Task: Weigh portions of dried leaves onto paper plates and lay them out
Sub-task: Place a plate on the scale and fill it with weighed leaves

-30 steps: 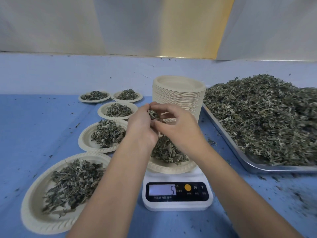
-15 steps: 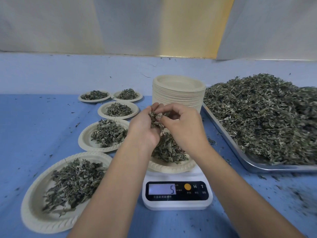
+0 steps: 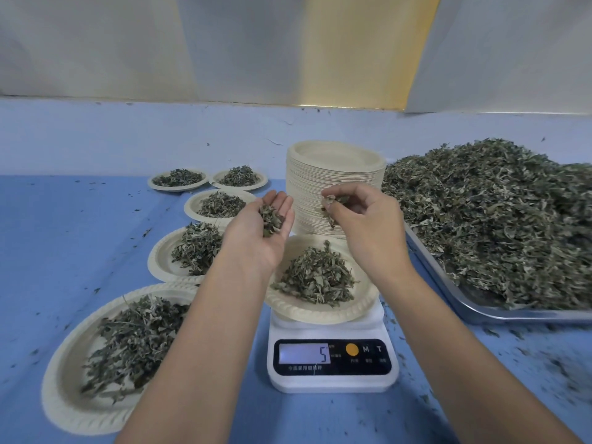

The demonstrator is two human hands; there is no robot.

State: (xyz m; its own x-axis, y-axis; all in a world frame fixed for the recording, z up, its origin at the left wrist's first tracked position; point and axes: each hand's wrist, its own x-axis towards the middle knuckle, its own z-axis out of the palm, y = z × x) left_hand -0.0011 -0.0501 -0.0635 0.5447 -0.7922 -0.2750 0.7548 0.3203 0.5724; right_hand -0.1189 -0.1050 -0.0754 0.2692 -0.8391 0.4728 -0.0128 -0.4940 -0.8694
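A white digital scale (image 3: 333,363) stands in front of me and its display reads 5. On it rests a paper plate (image 3: 362,307) with a heap of dried leaves (image 3: 315,277). My left hand (image 3: 261,233) hovers palm-up over the plate's left side, cupping a small bunch of leaves. My right hand (image 3: 368,225) hangs above the plate's far right, pinching a few leaves between thumb and fingertips. Several filled plates lie in a row to the left, the nearest (image 3: 64,376) at the front and another (image 3: 160,261) behind it.
A tall stack of empty paper plates (image 3: 336,174) stands right behind the scale. A metal tray (image 3: 474,302) heaped with dried leaves (image 3: 496,219) fills the right side. Leaf crumbs litter the blue table (image 3: 64,235), thickest at the front right.
My hands were pressed together over the plate, working one clump of leaves. They have parted: the left opened palm-up with leaves, the right drew away to the right with a pinch. The scale reading stays 5.
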